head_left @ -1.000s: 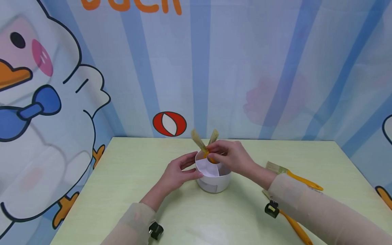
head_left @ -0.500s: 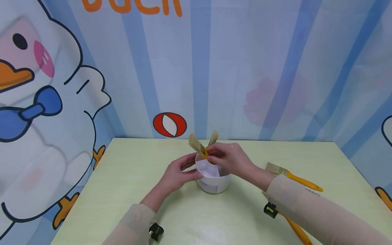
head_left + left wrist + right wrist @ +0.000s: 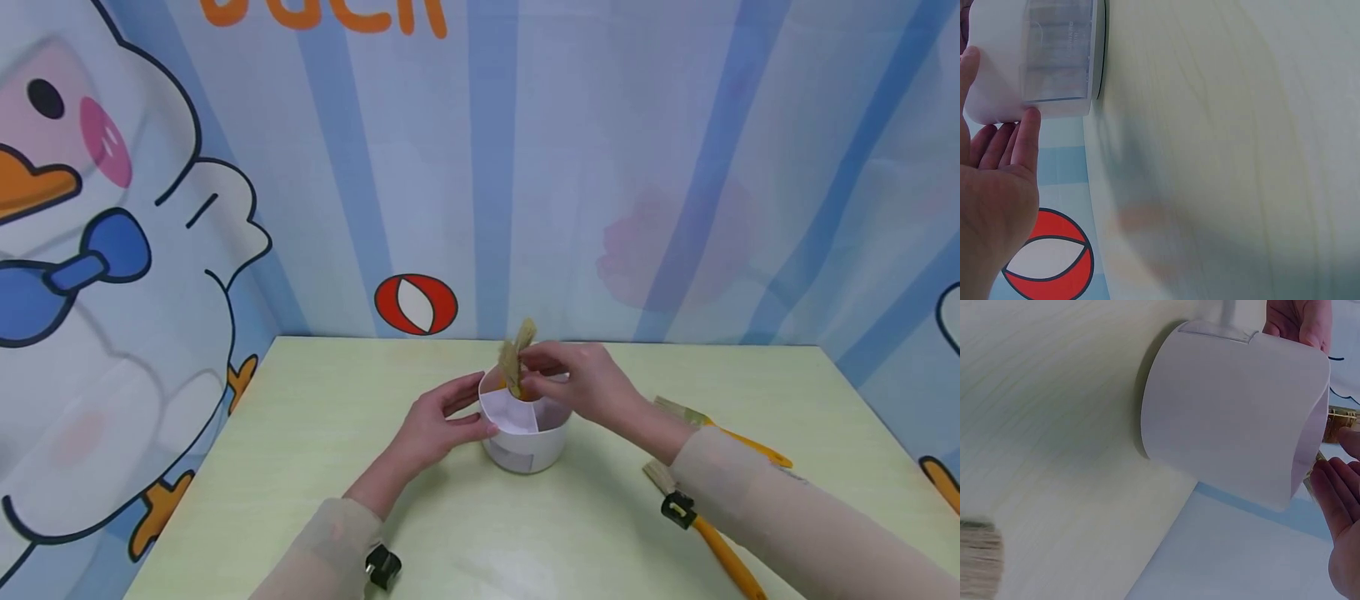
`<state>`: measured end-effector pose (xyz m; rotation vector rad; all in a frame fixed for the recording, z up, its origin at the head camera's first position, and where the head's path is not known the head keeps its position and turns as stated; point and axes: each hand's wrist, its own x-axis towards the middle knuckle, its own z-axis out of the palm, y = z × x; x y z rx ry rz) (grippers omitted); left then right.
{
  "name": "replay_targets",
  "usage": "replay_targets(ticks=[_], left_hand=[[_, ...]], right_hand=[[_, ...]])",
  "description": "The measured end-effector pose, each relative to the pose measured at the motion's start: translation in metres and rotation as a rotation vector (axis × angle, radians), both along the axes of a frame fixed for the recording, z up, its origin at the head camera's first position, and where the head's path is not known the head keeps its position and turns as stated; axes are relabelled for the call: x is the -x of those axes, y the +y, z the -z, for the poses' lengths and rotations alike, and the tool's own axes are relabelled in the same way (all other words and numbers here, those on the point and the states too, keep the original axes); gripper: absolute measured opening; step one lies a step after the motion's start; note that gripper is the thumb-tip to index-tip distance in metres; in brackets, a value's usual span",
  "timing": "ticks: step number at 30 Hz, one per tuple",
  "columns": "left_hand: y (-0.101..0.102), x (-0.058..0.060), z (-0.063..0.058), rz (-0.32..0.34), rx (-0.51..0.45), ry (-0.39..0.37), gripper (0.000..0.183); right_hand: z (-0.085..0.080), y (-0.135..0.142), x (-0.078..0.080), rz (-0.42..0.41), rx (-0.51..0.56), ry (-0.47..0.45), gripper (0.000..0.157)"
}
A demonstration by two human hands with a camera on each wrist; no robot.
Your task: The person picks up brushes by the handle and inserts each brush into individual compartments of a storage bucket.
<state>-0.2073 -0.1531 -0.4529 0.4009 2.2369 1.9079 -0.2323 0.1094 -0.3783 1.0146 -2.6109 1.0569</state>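
A white round container [image 3: 522, 450] with inner dividers stands on the table. My left hand [image 3: 437, 421] grips its left side, thumb at the front and fingers farther back; the left wrist view shows those fingertips against its wall. Two paintbrushes with yellow handles stand bristles up in the container: a nearer paintbrush [image 3: 510, 367] and a rear paintbrush [image 3: 528, 332]. My right hand [image 3: 581, 379] is over the rim, with fingertips right beside the nearer brush. In the right wrist view, its thumb and fingers are spread apart. The brush handles are mostly hidden inside the container.
Two more paintbrushes lie to the right: a far paintbrush [image 3: 742, 442] and a near paintbrush [image 3: 722, 550], the latter partly under the right wrist's camera. A printed cloth backdrop [image 3: 570, 167] rises behind the pale table [image 3: 352, 375].
The nearer brush has swung from leaning left to almost upright. My right hand has shifted slightly right and its fingers have parted. My left hand stays on the container.
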Motion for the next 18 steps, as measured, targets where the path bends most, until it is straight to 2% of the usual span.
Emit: replay_targets(ticks=[6,18], left_hand=[[0.000,0.000,0.000,-0.004,0.009,-0.008,0.079],[0.001,-0.002,-0.001,-0.017,-0.001,-0.009,0.082]], right_hand=[[0.001,0.014,0.000,0.008,-0.004,0.046,0.035],[0.001,0.051,-0.005,0.097,-0.039,-0.031,0.039]])
